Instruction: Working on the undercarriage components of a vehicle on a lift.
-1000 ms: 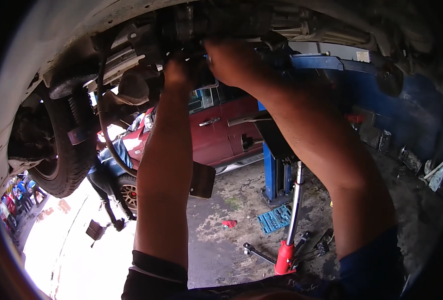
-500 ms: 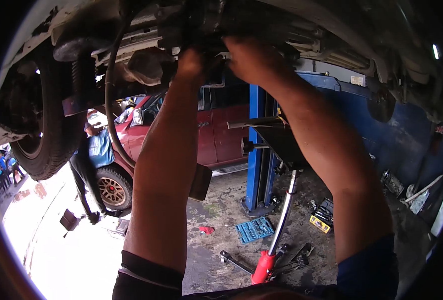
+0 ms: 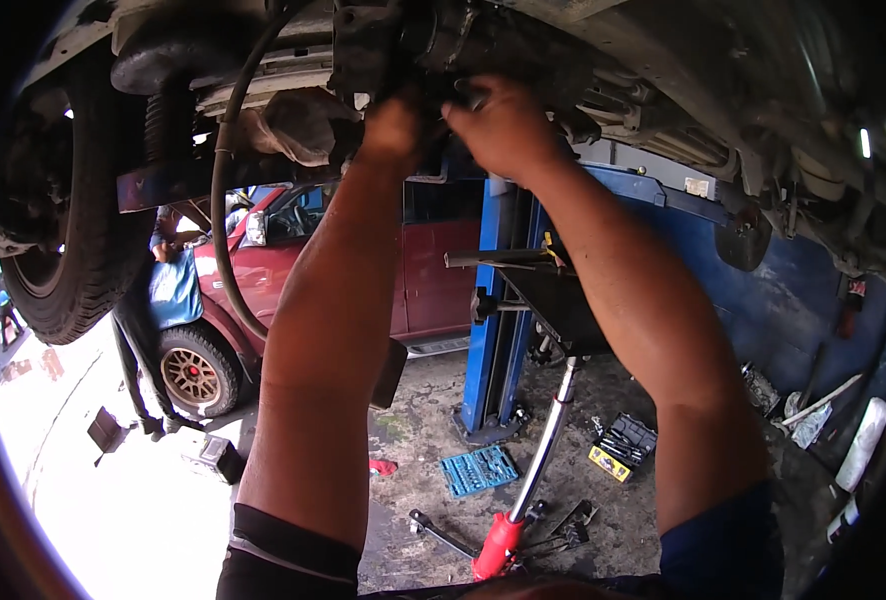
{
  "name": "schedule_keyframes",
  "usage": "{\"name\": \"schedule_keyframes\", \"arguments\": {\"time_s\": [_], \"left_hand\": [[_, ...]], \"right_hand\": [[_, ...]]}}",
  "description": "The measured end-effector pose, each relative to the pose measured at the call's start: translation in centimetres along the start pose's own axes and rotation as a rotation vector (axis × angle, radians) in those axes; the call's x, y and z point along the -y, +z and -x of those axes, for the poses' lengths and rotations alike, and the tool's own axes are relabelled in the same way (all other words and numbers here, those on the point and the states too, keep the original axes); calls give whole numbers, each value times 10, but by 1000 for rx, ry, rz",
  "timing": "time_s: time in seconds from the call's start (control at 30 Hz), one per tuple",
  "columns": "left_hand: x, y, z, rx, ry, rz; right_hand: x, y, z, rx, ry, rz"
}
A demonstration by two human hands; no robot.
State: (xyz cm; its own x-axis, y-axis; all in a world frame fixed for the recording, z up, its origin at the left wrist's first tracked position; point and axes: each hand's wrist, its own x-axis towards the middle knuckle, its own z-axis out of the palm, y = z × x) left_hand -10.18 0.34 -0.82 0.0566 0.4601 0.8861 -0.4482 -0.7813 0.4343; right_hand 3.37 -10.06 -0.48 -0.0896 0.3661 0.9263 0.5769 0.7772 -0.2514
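Both my arms are raised to the dark underside of a lifted vehicle (image 3: 553, 50). My left hand (image 3: 393, 128) is closed at a dark part of the undercarriage, its fingertips lost in shadow. To its right, my right hand (image 3: 508, 125) has its fingers curled and its thumb pointing toward the left hand. Whatever either hand grips is too dark to make out. A black hose (image 3: 225, 160) hangs in a curve left of my left forearm. Beside that hand is a pale, rounded undercarriage part (image 3: 303, 128).
Below stands a red jack with a chrome post (image 3: 548, 440) and black top plate. A blue lift column (image 3: 493, 330) rises behind it. On the floor lie a teal socket set (image 3: 478, 471) and a tool case (image 3: 625, 445). A person stands near a red car (image 3: 433, 270) at left.
The view has shifted slightly, so the floor and car sit farther left. My right hand has lowered a little, and its thumb and curled fingers now show more clearly. The left stays up.
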Motion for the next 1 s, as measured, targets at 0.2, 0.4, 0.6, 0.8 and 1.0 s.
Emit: {"name": "schedule_keyframes", "arguments": {"time_s": [0.2,0.4,0.6,0.8,1.0], "left_hand": [[4,26,-2,-56,-173,310],[9,-42,-24,52,104,-93],[-4,-3,0,2,-52,71],[-13,7,0,-92,-199,296],[-4,-5,-3,-61,-155,313]], "right_hand": [[-18,-14,-3,-21,97,-215],[14,-11,-4,99,-639,934],[1,-6,-1,20,-143,273],[1,-20,-1,-5,-534,715],[0,-8,-3,47,-119,328]]}}
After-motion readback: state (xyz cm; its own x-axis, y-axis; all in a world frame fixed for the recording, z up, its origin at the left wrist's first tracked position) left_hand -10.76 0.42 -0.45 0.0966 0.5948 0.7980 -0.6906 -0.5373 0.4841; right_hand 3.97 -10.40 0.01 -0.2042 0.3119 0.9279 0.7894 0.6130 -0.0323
